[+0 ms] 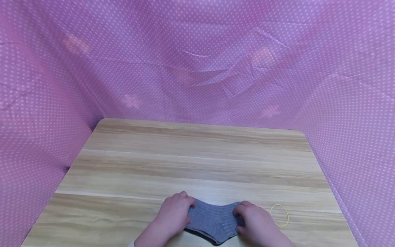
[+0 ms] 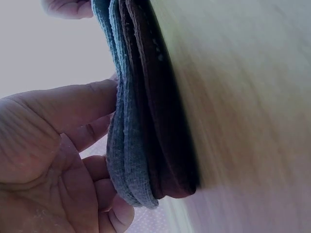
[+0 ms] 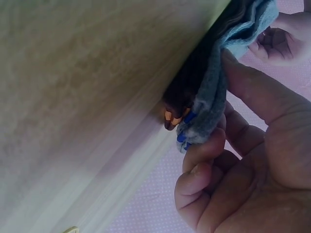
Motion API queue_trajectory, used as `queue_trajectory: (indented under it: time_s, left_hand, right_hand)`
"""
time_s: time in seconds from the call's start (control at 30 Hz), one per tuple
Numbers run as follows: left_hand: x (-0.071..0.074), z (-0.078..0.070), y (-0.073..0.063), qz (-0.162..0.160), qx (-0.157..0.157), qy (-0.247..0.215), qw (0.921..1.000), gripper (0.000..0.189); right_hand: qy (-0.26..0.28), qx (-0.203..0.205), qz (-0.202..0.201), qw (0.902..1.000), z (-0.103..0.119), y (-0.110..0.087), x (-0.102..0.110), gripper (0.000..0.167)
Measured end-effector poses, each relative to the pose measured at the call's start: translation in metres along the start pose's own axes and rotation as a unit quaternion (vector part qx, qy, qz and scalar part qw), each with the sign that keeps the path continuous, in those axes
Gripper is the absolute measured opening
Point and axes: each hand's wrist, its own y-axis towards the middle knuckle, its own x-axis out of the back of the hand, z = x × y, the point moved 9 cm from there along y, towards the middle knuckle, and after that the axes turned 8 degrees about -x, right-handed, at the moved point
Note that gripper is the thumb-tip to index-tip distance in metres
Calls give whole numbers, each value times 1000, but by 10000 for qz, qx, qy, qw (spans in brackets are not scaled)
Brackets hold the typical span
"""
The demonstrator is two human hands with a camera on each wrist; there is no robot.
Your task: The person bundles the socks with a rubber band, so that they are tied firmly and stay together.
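A grey sock (image 1: 210, 218) lies flat near the front of the wooden table, on top of a dark brown sock layer (image 2: 158, 141) that shows in both wrist views. My left hand (image 1: 174, 212) grips the left end, thumb on the near edge and fingers at the far edge. At the other end my right hand (image 1: 257, 221) holds the stack between thumb and curled fingers. Small blue patches (image 3: 190, 117) and orange patches (image 3: 168, 115) show on the layers there. A thin yellow rubber band (image 1: 288, 215) lies just right of my right hand.
The light wooden table (image 1: 191, 164) has rounded far corners. Pink cloth with white dots (image 1: 197, 85) hangs behind it and along both sides.
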Motion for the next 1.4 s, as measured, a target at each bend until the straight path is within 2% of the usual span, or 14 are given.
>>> queue_trajectory:
  time_s: [0.4,0.73,0.97,1.4]
  left_hand:
    - [0,5,4,6,42,-211,9998,34]
    - [2,8,7,-144,134,-175,9997,34]
    - [3,10,8,-341,15,-102,9994,36]
    - [4,21,18,-349,139,-281,9989,37]
  right_hand:
    - [158,-164,249,9994,-2,7,-1,32]
    - [201,-189,69,9996,-2,12,2,31]
    - [171,-227,86,9996,-4,16,0,31]
    - [225,-155,-26,9996,-6,25,2,33]
